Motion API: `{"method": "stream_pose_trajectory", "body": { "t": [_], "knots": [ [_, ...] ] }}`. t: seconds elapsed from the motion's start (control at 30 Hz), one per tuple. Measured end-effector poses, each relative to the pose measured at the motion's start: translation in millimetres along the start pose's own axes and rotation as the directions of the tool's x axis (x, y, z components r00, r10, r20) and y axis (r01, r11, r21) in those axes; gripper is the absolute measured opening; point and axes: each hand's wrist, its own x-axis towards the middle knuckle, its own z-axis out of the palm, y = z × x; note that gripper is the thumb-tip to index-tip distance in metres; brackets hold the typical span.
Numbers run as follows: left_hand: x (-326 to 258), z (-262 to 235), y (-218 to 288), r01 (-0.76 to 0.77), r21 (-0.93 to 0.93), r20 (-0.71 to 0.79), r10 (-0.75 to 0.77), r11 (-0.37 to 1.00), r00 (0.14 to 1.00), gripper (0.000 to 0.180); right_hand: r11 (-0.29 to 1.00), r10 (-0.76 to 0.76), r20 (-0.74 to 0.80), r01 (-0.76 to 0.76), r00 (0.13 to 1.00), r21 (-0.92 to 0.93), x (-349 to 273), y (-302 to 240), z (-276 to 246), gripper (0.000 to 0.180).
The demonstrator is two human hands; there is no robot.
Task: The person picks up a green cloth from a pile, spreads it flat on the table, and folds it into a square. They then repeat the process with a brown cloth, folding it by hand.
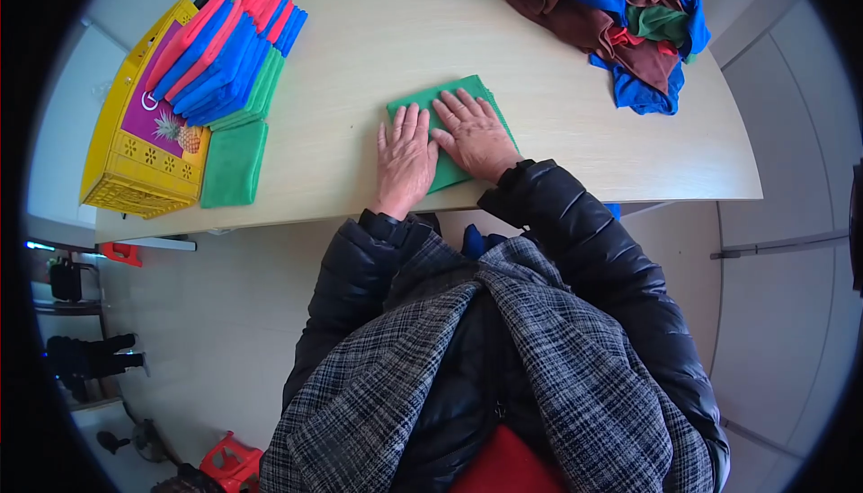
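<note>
A green cloth (490, 97), folded into a flat, roughly square shape, lies on the pale wooden table (360, 53) near its front edge. Both my palms rest on top of it. My left hand (405, 156) lies over its left side with the fingers stretched out and pointing away from me. Over the middle and right of the cloth, my right hand (473, 133) is spread flat, its thumb close to the left hand. Neither hand grips anything. Parts of the cloth under the palms are hidden.
At the left, folded cloths (216, 71) in red, blue and green are stacked beside a yellow plastic crate (148, 156). A folded green cloth (235, 165) lies at the stack's near end. A loose heap of crumpled cloths (620, 17) covers the far right. Red stools (231, 461) stand on the floor.
</note>
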Motion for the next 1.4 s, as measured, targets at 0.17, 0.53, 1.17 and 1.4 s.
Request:
{"method": "stream_pose_trajectory", "body": {
  "t": [0.17, 0.53, 1.17, 1.4],
  "knots": [
    [-5.4, 0.5, 0.5, 0.016, -0.038, -0.005, -0.016, 0.999, 1.000, 0.055, 0.999, 0.017, -0.029, -0.018, 0.999, -0.032, 0.2, 8.5, 3.2, 0.060],
    [-6.9, -5.5, 3.3, 0.037, -0.033, 0.020, -0.037, 0.999, 0.999, 0.055, 0.980, 0.193, 0.009, -0.193, 0.981, -0.042, -4.7, 28.6, -10.4, 0.060],
    [-13.6, -8.5, 1.7, 0.016, -0.083, -0.086, -0.023, 0.996, 0.996, 0.053, 0.979, 0.197, -0.059, -0.199, 0.979, -0.034, -15.0, 7.6, -9.0, 0.061],
    [-79.3, -44.3, -5.5, 0.045, -0.333, -0.357, -0.170, 0.942, 0.919, 0.043, 0.997, 0.060, -0.029, -0.059, 0.998, 0.050, -18.4, -1.1, -11.0, 0.060]
  ]
}}
